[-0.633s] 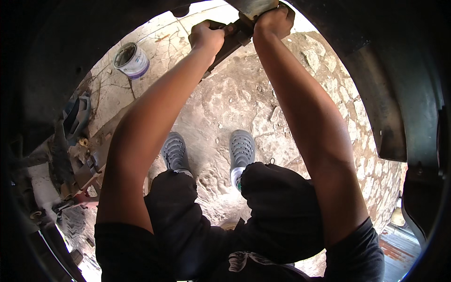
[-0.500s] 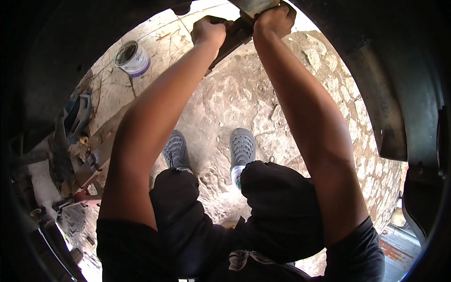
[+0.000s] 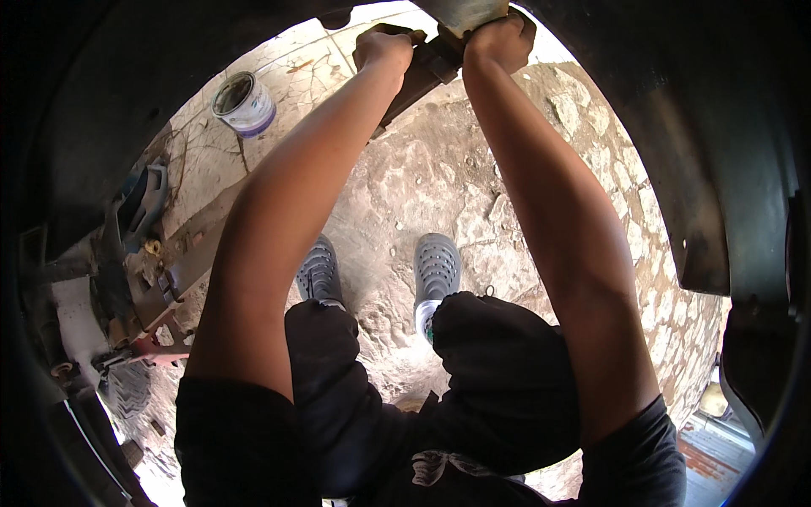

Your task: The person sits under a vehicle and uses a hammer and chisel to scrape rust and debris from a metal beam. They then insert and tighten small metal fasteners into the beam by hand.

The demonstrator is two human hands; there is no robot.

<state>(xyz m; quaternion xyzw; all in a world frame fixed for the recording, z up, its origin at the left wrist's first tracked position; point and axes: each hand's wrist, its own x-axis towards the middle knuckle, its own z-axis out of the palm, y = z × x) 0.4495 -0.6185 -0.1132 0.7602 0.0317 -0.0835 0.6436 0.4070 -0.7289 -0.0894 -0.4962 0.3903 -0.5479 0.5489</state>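
Note:
At the top of the view, both my arms stretch forward and up. My left hand [image 3: 385, 51] is closed on the upper left edge of a long dark flat part [image 3: 417, 86], which slants down to the left behind my wrist. My right hand [image 3: 504, 42] is curled shut beside the part's other end, just under a pale metal piece [image 3: 470, 12]. What the right fingers grip is hidden behind the hand.
A dark curved shell [image 3: 710, 152] surrounds the opening. An open paint can [image 3: 245, 105] stands on cracked tiles [image 3: 291, 72] to the left. Vehicle-like metal parts [image 3: 139, 211] line the left side. My grey clogs [image 3: 437, 262] rest on rough stony ground [image 3: 372, 203].
The view has shifted slightly, so the hands, can and parts sit a little lower and to the right. Both hands keep the same closed pose at the dark part.

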